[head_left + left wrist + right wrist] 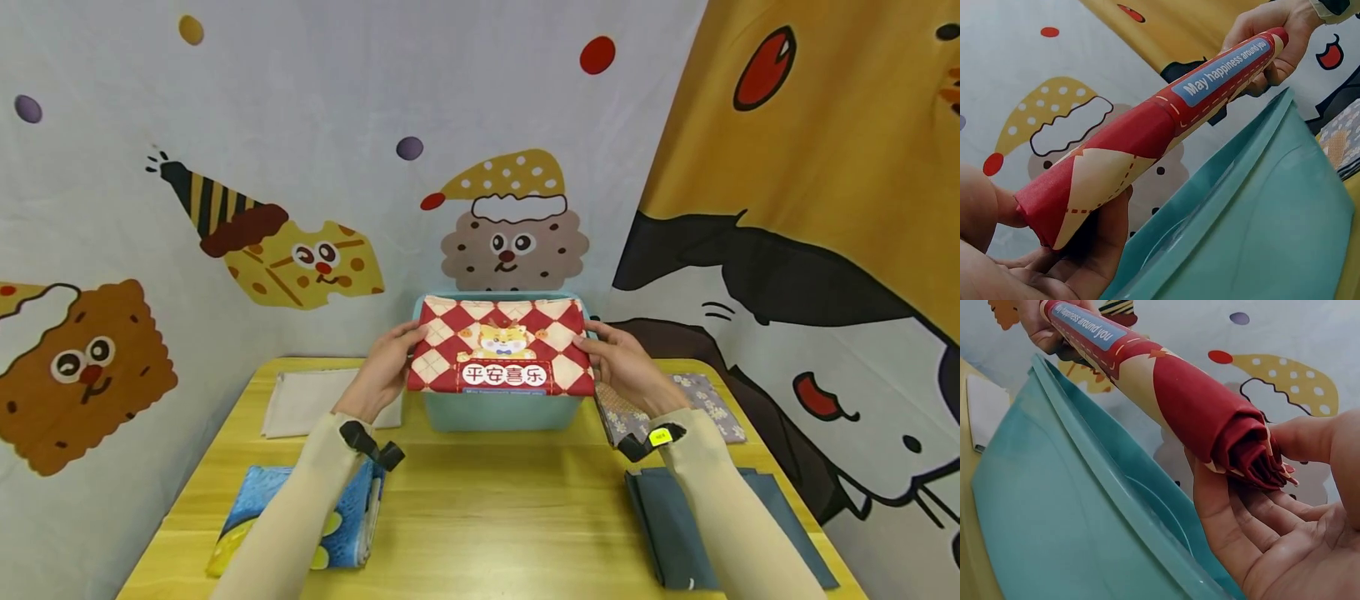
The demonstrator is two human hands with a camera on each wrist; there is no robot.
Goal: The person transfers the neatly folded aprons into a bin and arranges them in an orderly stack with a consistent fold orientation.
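Both hands hold up a folded red and cream diamond-patterned cloth [502,346] by its two short ends, over the front rim of a light teal plastic bin [502,414]. My left hand [388,367] pinches the left end, thumb above and fingers beneath. At the other end my right hand [626,362] grips the same way. A printed cartoon animal and white lettering face up on the cloth. In the right wrist view the folded layers [1250,453] show at its end. The wrist views show the cloth above the bin's rim [1210,206].
Folded cloths lie on the yellow wooden table [480,517]: a white one [307,404] and a blue printed one [348,508] at left, a grey floral one [708,404] and a dark teal one [780,517] at right. Behind hangs a cartoon-printed curtain [330,100].
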